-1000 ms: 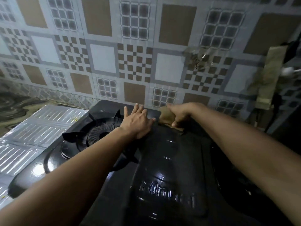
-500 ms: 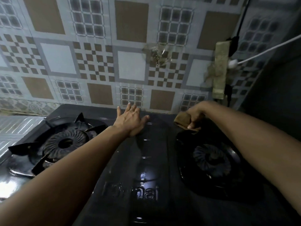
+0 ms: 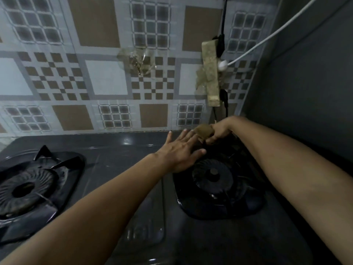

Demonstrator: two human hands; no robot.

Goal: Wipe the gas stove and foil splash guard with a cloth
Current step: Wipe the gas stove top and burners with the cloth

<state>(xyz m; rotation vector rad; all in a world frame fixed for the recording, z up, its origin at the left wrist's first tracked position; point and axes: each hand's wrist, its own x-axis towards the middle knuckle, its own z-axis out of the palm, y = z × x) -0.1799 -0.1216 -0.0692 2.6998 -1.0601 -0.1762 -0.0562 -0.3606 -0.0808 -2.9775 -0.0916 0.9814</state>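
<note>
**Back corner, close to the wiring**

We have the cloth (image 3: pixel 204 131) bunched in our right hand (image 3: pixel 219 131), fingers clenched around it, pressed at the rear edge of the gas stove (image 3: pixel 122 148) just behind the right burner (image 3: pixel 212 176). Our left hand (image 3: pixel 181 152) lies flat and spread on the stove top beside that burner, gripping nothing. The foil splash guard is not in view.

The risk we judge greatest sits right above the cloth: a taped power strip (image 3: pixel 211 73) on the tiled wall (image 3: pixel 105 79), with a black cable (image 3: pixel 225 104) hanging down toward our wrist. A sweep carried too high could snag that cable, or bring a damp cloth against the plugs. The cloth could also catch on the dark grate around the right burner and shift it. Our left palm, bracing on a glossy surface, may slip if we lean harder
</note>
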